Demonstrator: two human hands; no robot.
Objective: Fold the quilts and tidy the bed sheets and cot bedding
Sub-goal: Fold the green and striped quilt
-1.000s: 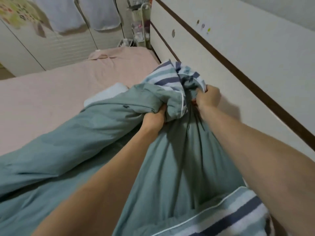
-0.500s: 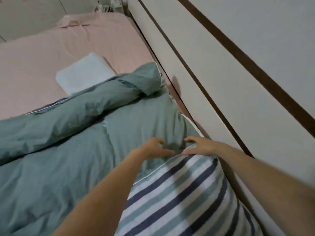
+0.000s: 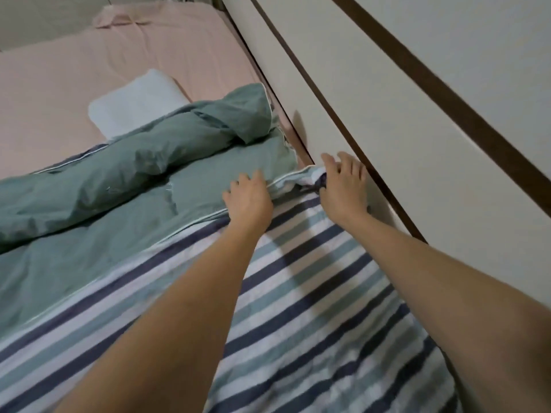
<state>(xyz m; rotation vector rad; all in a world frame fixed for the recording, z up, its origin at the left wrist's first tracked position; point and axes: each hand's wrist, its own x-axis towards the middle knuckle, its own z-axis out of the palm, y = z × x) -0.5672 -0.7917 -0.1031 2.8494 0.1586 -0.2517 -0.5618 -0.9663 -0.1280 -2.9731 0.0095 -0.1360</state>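
Observation:
A quilt (image 3: 98, 239) lies across the bed, green on one side and striped in navy, teal and white on the other. Its striped side faces up in the foreground, and a rumpled green roll crosses the middle. My left hand (image 3: 249, 199) rests flat on the piped edge where green meets stripes, fingers spread. My right hand (image 3: 343, 186) lies open on the bunched striped corner right beside the white panel. Neither hand grips the fabric.
The pink bed sheet (image 3: 134, 55) covers the far half of the mattress. A white pillow (image 3: 134, 107) sits partly under the green roll. A white panel with a dark brown strip (image 3: 387, 93) runs along the bed's right side.
Both hands let go of the bunched quilt corner they held up a second ago. The quilt now lies flat, and the hands have spread open on its edge near the panel.

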